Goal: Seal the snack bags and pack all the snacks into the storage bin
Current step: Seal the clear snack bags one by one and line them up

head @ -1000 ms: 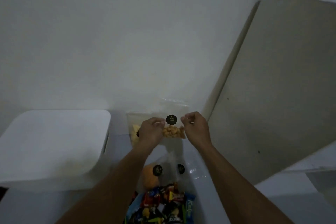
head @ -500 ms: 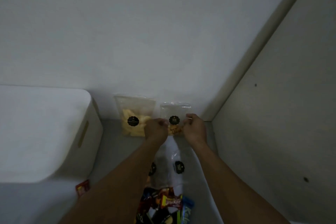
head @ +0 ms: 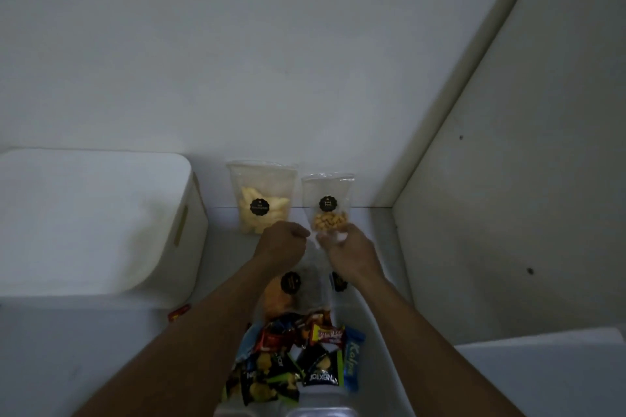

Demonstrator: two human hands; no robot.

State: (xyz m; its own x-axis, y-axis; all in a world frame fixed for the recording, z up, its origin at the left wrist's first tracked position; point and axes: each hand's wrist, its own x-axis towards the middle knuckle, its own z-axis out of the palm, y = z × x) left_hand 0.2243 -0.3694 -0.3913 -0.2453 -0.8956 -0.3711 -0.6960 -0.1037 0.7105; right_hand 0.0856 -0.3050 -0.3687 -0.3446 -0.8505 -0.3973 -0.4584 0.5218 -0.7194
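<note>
**Desk:** Two hands are meeting at the foot of the nut bag, which is standing against the wall at the back of the table, just beside the chip bag. What are we seeing of the grip?

**Photographer:** We are reading the right hand as curled round the bag's clear bottom edge, fingers cupping the plastic. The left hand is balled up at the bag's lower left corner. We cannot tell whether it is pinching the film or holding nothing.

**Desk:** And the strip along the top?

**Photographer:** We are judging it not yet pressed, though the mouth is too dim for certainty. To do it well, we are advising both hands up at the top band, pinching from one end and running across, with the nuts sitting low so nothing is jamming the seal.

**Desk:** Where is everything heading?

**Photographer:** Into the white storage bin at the left of the table, well apart from the bag. Two more pouches are lying under the forearms, and a heap of wrapped snacks is waiting nearer us.
</note>
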